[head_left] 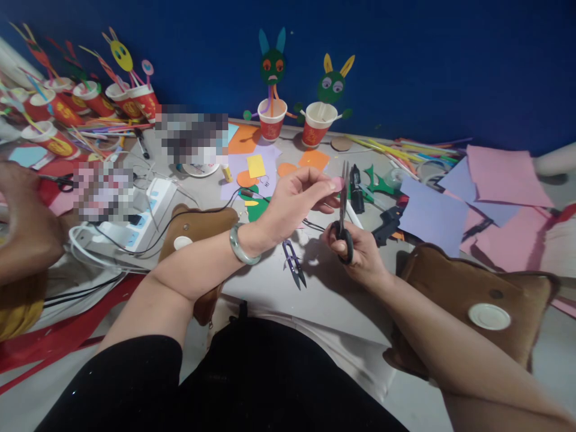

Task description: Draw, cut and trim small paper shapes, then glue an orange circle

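Pink piece: pinched between thumb and fingers of the left hand (pixel 294 195); the small pink piece (pixel 338 183) sits at nine o'clock of the blades, touching or just beside them, I cannot tell which
Scissors: the right hand (pixel 357 249) is closed round the handles of the scissors (pixel 344 210); blades point to twelve, tips slightly parted
Fingertip risk: the left thumb is close to the blades; a slip of the pinch or a twist of the scissors could nick it
Paper risk: so small a piece leaves little to hold; it could bend, tear or be cut crooked
Marker: a black marker (pixel 357 191) lies at three o'clock, just beside the blades; it could be knocked
Glue gun: the black glue gun (pixel 387 223) lies at four o'clock, crowding the right hand's outer side
Snips: dark snips (pixel 294 267) lie between seven and eight o'clock, points towards the wearer; a dropping forearm could meet them
Cups: two red paper cups (pixel 272 126) with green heads stand between ten and eleven o'clock, well apart from the hands
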`<action>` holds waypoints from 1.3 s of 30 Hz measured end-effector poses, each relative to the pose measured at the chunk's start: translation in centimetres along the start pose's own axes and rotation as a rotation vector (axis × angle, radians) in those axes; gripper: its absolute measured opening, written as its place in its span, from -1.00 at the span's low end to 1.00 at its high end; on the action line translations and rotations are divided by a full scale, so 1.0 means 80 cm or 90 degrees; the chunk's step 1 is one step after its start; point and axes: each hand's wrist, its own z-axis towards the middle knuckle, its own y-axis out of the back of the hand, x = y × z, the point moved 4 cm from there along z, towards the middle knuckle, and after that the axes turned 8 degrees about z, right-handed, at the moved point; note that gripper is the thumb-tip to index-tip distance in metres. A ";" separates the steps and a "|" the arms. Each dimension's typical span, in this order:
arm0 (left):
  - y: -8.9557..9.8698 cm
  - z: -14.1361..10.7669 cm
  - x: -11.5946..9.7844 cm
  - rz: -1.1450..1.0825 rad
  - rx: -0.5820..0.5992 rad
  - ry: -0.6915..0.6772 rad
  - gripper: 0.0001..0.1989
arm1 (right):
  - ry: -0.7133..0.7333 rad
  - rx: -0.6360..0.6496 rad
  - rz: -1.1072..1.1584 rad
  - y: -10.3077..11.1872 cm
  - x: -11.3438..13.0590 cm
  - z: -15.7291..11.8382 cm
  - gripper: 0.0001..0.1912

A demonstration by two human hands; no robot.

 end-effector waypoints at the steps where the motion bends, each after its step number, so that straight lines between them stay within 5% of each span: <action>1: 0.001 0.000 0.000 0.006 -0.005 0.003 -0.77 | 0.001 -0.002 0.000 0.000 0.001 0.000 -0.25; 39: 0.003 0.004 -0.001 0.015 0.010 -0.029 -0.75 | -0.014 0.006 -0.004 0.000 0.000 0.001 -0.25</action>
